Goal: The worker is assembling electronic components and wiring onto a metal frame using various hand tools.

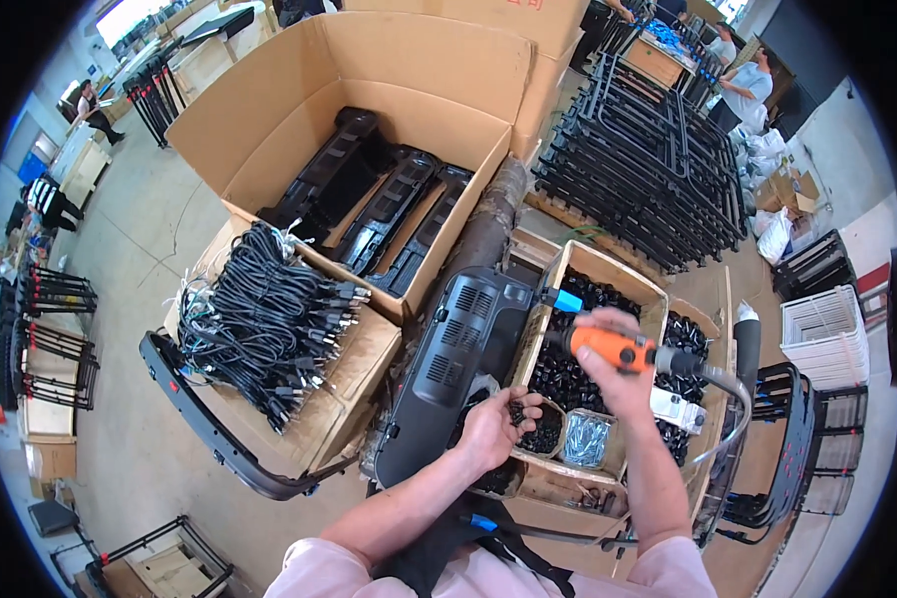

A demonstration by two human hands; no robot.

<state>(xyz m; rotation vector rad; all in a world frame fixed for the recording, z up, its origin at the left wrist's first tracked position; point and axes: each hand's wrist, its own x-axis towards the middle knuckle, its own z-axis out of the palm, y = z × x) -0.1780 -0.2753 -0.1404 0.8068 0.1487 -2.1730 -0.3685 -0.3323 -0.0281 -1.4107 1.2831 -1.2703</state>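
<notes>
My right hand (pixel 620 387) is wrapped round an orange and black power screwdriver (pixel 600 349), held above a wooden bin of small black parts (pixel 590 295). A hose or cord (pixel 740 387) curves away from its rear end. My left hand (pixel 490 429) hovers at a small compartment of dark screws (pixel 541 435), fingers curled together; whatever they pinch is too small to make out. Beside that compartment sits one of silver screws (pixel 586 441). Left of the bins lies a long black plastic cover (pixel 452 351) with vent slots, partly behind my left hand.
A large open cardboard box (pixel 458 112) holds black plastic housings (pixel 387 211). Bundled black cables (pixel 274 309) lie on a carton at the left, with a curved black frame piece (pixel 204 424) beside it. Stacked black metal frames (pixel 643 164) stand at the far right. Several people work in the background.
</notes>
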